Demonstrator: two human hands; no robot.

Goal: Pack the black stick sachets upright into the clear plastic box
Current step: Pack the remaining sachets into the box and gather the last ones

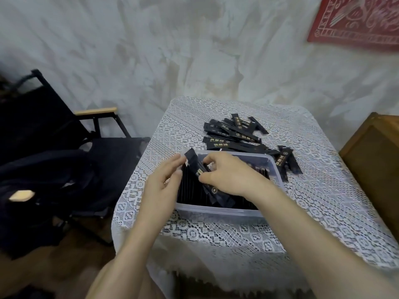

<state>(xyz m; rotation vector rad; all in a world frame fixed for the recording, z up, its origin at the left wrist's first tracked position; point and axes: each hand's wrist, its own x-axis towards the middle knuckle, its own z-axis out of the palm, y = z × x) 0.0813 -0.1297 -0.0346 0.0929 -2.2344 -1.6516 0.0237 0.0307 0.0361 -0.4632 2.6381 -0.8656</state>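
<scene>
Box: a clear plastic box (216, 211) sits on the lace tablecloth (216, 236).
Packed row: black sachets (194, 190) stand on end inside the box, filling its left and near part. More dark ones show past the right wrist, toward the far right corner.
Held sachet: one tilted sachet (193, 161) leans across the top of the row. Its upper end pokes up at the far left corner of the box and its lower end is down among the packed ones near the front wall.
Right hand: the right hand (228, 175) reaches over the box from the right. Thumb and curled fingers pinch the tilted sachet about its middle, so the stick runs out on both sides of the grip.
Left hand: the left hand (162, 186) is at the box's left side with its fingers straight and together. The fingertips are against the row, just beside the held sachet's upper end, and grip nothing.
Loose pile: a heap of sachets (233, 134) lies on the cloth behind the box, with a few stragglers (287, 162) beside its far right corner.
Around: a black folding chair (108, 152) stands left of the table, and a red cloth (356, 20) hangs on the wall.
</scene>
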